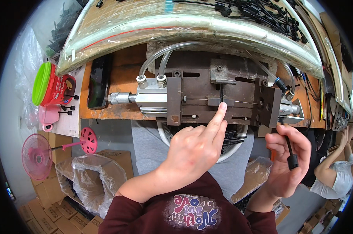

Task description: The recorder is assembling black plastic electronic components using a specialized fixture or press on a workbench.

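My left hand [200, 144] reaches over the front of a brown metal fixture [200, 70], index finger stretched out, the other fingers partly bent. That fingertip touches the lower end of a thin black rod [222, 93] at the fixture's middle, below a grey steel bracket [219, 74]. What lies under the finger is hidden. My right hand [289, 156], just off the fixture's right end, holds a slim black rod with a thick round cap [292, 160], cap end downward. Silver pneumatic cylinders stand at the left [151, 101] and right [288, 108] of the fixture.
Clear hoses [176, 46] arch behind the fixture. At the back, a plastic-covered tray [145, 29] bears many black parts. Left are a dark phone-like slab [98, 84], a red tub [55, 87] and a pink fan [38, 156]. A white-rimmed container [242, 145] sits below. Another person [334, 171] works far right.
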Action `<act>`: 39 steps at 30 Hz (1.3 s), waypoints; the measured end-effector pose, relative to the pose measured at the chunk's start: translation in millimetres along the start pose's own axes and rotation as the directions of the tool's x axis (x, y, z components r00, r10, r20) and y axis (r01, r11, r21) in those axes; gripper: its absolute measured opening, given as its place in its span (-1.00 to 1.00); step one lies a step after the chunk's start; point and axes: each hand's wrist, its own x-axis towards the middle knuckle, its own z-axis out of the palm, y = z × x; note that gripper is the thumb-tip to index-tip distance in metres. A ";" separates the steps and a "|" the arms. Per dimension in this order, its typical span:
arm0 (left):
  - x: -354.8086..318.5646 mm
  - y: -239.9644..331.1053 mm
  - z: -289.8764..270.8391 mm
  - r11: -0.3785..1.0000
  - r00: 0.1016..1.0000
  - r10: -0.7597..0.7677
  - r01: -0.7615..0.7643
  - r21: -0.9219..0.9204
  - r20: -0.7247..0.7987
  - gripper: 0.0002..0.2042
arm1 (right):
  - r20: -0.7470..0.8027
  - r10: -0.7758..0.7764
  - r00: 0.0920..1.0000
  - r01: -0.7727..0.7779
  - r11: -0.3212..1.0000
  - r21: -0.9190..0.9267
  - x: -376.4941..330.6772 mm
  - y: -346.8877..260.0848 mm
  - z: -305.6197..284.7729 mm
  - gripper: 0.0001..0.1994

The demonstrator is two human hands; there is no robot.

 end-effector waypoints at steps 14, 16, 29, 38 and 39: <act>-11.2 -8.9 -16.9 0.968 0.995 -0.016 0.040 -0.248 0.096 -0.68 | 0.312 -0.284 0.907 0.417 0.710 -0.567 4.8 23.0 16.9 -0.69; -20.1 -8.4 -24.2 0.913 0.991 -0.060 0.104 -0.395 0.124 -0.69 | 0.403 -0.285 0.870 0.480 0.676 -0.559 5.3 30.7 23.4 -0.72; -36.5 -8.1 -38.6 -0.253 0.802 -0.297 0.458 -0.852 0.519 -0.75 | 0.601 -0.174 0.780 0.615 0.390 -0.686 14.3 35.5 53.7 -0.75; -33.1 -8.4 -25.8 -0.264 0.871 -0.342 0.269 -0.926 0.351 -0.75 | 0.587 -0.282 0.759 0.644 0.459 -0.612 17.0 33.9 48.2 -0.75; -33.8 -9.5 -23.1 -0.258 0.872 -0.348 0.264 -0.930 0.344 -0.75 | 0.524 -0.278 0.805 0.574 0.588 -0.570 12.1 32.5 48.1 -0.73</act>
